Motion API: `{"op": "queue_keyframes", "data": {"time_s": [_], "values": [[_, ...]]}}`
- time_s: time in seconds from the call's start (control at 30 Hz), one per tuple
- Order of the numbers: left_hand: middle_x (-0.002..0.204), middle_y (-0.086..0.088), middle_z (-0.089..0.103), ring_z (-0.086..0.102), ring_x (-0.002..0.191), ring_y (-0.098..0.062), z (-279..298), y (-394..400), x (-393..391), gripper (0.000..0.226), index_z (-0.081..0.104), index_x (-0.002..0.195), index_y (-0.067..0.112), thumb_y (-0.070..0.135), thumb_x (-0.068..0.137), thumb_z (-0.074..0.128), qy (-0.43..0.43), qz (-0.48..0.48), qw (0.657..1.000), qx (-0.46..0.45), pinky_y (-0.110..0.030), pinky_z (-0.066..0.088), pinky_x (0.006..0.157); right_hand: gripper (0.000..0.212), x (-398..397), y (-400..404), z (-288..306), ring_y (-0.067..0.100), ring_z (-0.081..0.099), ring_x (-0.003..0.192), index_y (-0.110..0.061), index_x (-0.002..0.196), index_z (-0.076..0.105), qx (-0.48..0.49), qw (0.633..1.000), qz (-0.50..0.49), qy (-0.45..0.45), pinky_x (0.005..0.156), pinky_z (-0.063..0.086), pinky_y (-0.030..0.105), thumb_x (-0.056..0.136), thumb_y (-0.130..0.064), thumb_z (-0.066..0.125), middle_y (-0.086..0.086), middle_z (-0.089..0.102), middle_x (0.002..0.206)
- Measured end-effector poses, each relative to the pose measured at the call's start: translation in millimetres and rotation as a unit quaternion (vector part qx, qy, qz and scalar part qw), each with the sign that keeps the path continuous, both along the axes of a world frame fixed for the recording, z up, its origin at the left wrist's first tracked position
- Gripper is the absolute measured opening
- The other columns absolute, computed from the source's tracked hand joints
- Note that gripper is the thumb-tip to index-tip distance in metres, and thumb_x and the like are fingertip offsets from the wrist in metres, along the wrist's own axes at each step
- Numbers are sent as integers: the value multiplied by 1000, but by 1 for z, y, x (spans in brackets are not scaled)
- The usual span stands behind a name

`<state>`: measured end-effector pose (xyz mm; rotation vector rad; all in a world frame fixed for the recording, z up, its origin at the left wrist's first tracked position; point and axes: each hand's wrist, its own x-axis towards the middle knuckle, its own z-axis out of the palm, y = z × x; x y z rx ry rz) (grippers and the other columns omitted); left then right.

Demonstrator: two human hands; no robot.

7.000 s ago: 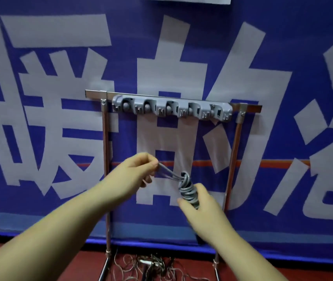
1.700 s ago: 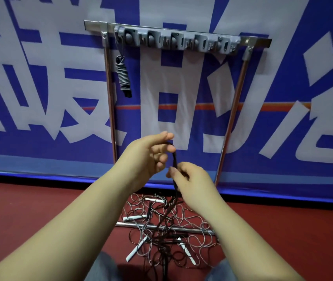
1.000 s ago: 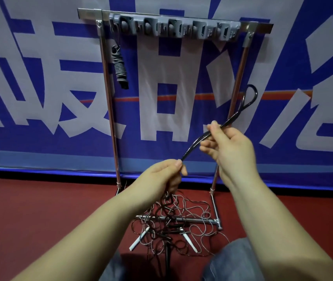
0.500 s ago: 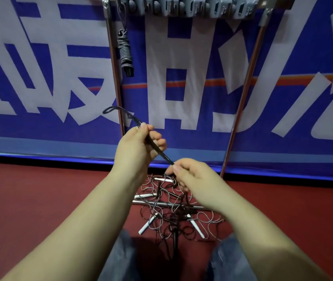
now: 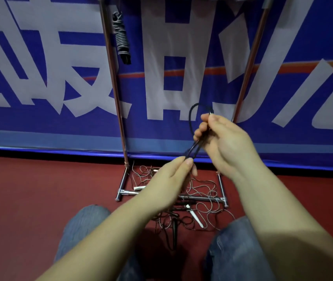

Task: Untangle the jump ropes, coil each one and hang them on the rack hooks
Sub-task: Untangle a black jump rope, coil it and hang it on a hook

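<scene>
A black jump rope (image 5: 191,120) runs doubled between my two hands, forming a loop above my right hand (image 5: 220,138), which pinches it between thumb and fingers. My left hand (image 5: 173,177) pinches the same doubled strand lower down, and the rope drops from there toward the floor. A tangled heap of thin ropes (image 5: 200,191) with white handles lies on the red floor across the rack's base. A grey coiled rope (image 5: 122,39) hangs from the left end of the rack's top, whose hooks are cut off by the frame's upper edge.
The rack's two metal posts (image 5: 114,78) rise against a blue and white banner (image 5: 39,67). Its base bars (image 5: 221,187) sit on the red floor in front of my knees (image 5: 84,222) in jeans.
The loop of black rope has swung from the left, where my left hand held it up, to the right above my right hand. My left hand has dropped lower. The view tilted down.
</scene>
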<state>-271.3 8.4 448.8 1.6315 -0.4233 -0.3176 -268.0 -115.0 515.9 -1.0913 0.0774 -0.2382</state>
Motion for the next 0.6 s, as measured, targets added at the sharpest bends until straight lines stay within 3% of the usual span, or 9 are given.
{"op": "queue_keyframes", "data": {"time_s": [0.17,0.27,0.33,0.43,0.5,0.6], "values": [[46,10,24,20,40,-5,25,-6,2,37,39,69,15,25,103,27,114,2,982,-152,-18,22,42,37,-2,0,-26,14,65,80,-19,96,64,-122,987,85,63,77,50,27,91,-47,39,4,70,87],[42,9,23,19,35,-4,40,-1,9,38,38,67,16,29,102,28,168,10,947,-275,-17,23,39,49,-15,21,-59,10,61,77,-25,85,69,-208,961,155,98,86,48,35,81,-66,42,-8,67,75],[42,9,23,19,35,-4,50,5,16,37,39,68,17,29,102,30,179,42,939,-291,-16,22,39,47,-24,28,-69,16,62,75,-22,77,68,-218,956,168,102,88,46,41,86,-61,43,-5,67,68],[42,10,22,18,35,-4,56,8,22,37,37,68,18,29,103,29,167,86,946,-263,-16,22,37,44,-27,26,-66,14,46,56,-10,74,60,-296,940,162,55,72,42,40,93,-46,41,-6,49,50],[40,10,23,18,33,-4,61,11,28,38,36,67,19,30,103,29,167,116,942,-268,-15,23,36,34,-26,25,-63,6,34,46,-13,76,56,-315,932,174,49,65,42,36,100,-30,37,-11,36,46],[38,10,24,20,31,-5,70,27,40,39,38,67,19,30,103,29,180,177,911,-327,-16,25,36,35,-28,21,-65,3,28,41,-21,72,52,-380,904,183,66,55,34,31,100,-28,34,-14,33,40]]}}
